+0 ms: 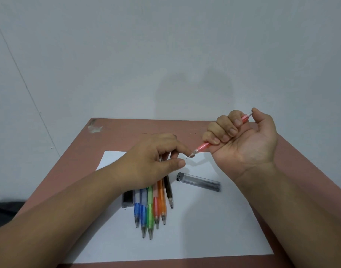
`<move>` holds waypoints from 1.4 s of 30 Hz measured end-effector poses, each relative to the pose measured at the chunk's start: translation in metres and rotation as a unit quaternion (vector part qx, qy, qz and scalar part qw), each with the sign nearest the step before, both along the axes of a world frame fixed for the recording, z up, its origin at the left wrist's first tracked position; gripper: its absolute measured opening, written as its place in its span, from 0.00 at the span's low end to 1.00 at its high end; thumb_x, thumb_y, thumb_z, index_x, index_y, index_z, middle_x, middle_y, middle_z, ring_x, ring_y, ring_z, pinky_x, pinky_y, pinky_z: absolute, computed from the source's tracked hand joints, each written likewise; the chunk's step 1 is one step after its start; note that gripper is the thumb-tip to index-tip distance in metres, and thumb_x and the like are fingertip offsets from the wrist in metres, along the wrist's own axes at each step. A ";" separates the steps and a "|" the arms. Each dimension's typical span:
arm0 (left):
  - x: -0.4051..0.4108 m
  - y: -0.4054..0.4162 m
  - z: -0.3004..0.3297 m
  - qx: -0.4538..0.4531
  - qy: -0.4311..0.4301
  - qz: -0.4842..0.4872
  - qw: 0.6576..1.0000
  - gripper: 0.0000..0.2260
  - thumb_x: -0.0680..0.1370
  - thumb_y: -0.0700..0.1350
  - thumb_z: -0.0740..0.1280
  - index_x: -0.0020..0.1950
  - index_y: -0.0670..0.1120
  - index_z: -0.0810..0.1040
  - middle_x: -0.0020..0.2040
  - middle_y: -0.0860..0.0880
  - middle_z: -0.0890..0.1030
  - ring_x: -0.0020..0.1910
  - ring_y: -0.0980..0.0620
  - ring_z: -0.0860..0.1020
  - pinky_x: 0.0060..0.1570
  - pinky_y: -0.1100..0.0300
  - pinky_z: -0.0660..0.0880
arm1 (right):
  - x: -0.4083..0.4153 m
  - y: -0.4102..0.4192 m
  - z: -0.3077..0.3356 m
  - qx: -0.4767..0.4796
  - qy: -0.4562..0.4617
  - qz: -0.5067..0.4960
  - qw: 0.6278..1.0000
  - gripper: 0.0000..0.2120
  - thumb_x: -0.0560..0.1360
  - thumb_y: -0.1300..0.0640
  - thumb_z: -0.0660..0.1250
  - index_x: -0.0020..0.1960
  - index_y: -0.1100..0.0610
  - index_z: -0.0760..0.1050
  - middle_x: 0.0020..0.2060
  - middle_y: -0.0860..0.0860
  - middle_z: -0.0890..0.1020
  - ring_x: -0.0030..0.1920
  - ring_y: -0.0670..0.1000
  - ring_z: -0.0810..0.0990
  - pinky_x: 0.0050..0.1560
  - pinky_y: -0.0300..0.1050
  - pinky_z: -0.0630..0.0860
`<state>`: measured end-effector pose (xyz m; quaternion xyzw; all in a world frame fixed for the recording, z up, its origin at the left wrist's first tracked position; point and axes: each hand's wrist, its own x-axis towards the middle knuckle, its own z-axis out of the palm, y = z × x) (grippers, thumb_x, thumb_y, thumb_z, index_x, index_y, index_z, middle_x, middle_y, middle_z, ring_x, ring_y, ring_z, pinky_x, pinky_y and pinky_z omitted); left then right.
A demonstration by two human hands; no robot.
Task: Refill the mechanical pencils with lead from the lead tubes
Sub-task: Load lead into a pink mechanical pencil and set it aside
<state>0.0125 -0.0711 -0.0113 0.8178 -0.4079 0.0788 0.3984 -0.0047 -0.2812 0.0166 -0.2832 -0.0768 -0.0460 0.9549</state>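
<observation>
My right hand (241,136) grips a pink mechanical pencil (202,147) in its fist, thumb on the top button, tip pointing down-left with a thin lead sticking out. My left hand (154,159) hovers over the pencil row; its forefinger touches the pink pencil's tip and the thumb lies just below. Several pencils lie side by side on the white paper (204,219): blue (137,211), green (150,215), orange (162,206) and black (169,194). A dark lead tube (198,181) lies to their right, a second lead tube (127,199) to their left.
The paper lies on a reddish-brown table (301,171) set against a pale wall. A worn patch (95,127) marks the table's far left corner. Dark cloth (5,209) shows at the left edge.
</observation>
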 end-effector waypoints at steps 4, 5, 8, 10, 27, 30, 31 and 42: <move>0.000 -0.001 -0.001 -0.007 0.008 0.000 1.000 0.09 0.77 0.47 0.70 0.54 0.59 0.84 0.40 0.57 0.76 0.40 0.52 0.74 0.44 0.65 0.70 | 0.000 -0.001 -0.001 0.000 -0.004 0.009 1.000 0.15 0.72 0.47 0.57 0.32 0.55 0.62 0.27 0.50 0.60 0.27 0.50 0.58 0.30 0.43 0.61; 0.000 -0.001 -0.001 -0.007 0.009 -0.002 1.000 0.08 0.78 0.46 0.70 0.54 0.58 0.84 0.40 0.55 0.77 0.40 0.52 0.74 0.44 0.64 0.70 | 0.000 -0.001 -0.001 0.000 -0.006 0.011 1.000 0.15 0.72 0.48 0.56 0.32 0.55 0.62 0.27 0.50 0.60 0.27 0.50 0.58 0.30 0.43 0.61; 0.001 0.000 -0.001 -0.006 0.010 -0.007 1.000 0.08 0.79 0.44 0.69 0.55 0.55 0.84 0.43 0.52 0.79 0.42 0.52 0.74 0.45 0.63 0.70 | 0.001 -0.001 -0.001 -0.001 -0.006 0.010 1.000 0.15 0.72 0.47 0.57 0.32 0.55 0.62 0.27 0.50 0.60 0.27 0.50 0.58 0.30 0.43 0.61; 0.001 0.000 -0.001 -0.006 0.013 -0.006 1.000 0.08 0.80 0.43 0.69 0.56 0.53 0.85 0.43 0.53 0.79 0.43 0.53 0.75 0.45 0.66 0.69 | 0.001 0.000 -0.001 0.001 -0.003 0.007 1.000 0.16 0.72 0.46 0.57 0.32 0.55 0.62 0.27 0.50 0.60 0.27 0.50 0.58 0.30 0.43 0.61; -0.001 0.001 0.000 -0.008 0.019 -0.009 1.000 0.11 0.80 0.41 0.70 0.56 0.56 0.84 0.45 0.50 0.80 0.44 0.53 0.74 0.47 0.67 0.69 | 0.000 -0.001 -0.001 0.003 -0.004 0.008 1.000 0.15 0.72 0.48 0.56 0.32 0.55 0.61 0.27 0.50 0.60 0.28 0.50 0.58 0.31 0.43 0.61; -0.001 0.001 0.000 -0.006 0.013 -0.008 1.000 0.10 0.80 0.41 0.69 0.57 0.54 0.84 0.45 0.50 0.80 0.45 0.53 0.75 0.48 0.67 0.70 | 0.000 0.000 -0.001 0.006 0.002 0.005 1.000 0.16 0.73 0.46 0.56 0.32 0.55 0.61 0.27 0.50 0.59 0.28 0.50 0.58 0.31 0.43 0.61; -0.001 0.001 0.000 -0.006 0.012 -0.008 1.000 0.10 0.80 0.41 0.69 0.57 0.54 0.84 0.44 0.51 0.79 0.45 0.54 0.74 0.47 0.68 0.69 | 0.000 0.000 -0.001 0.007 0.003 0.005 1.000 0.17 0.73 0.45 0.57 0.32 0.55 0.61 0.27 0.50 0.59 0.28 0.50 0.57 0.30 0.43 0.61; -0.001 0.001 0.000 -0.005 0.002 -0.004 1.000 0.11 0.80 0.41 0.69 0.57 0.56 0.84 0.43 0.55 0.77 0.45 0.56 0.75 0.47 0.71 0.68 | 0.000 -0.001 -0.001 0.007 -0.006 0.008 1.000 0.16 0.73 0.47 0.57 0.32 0.56 0.62 0.27 0.50 0.60 0.27 0.50 0.59 0.30 0.43 0.63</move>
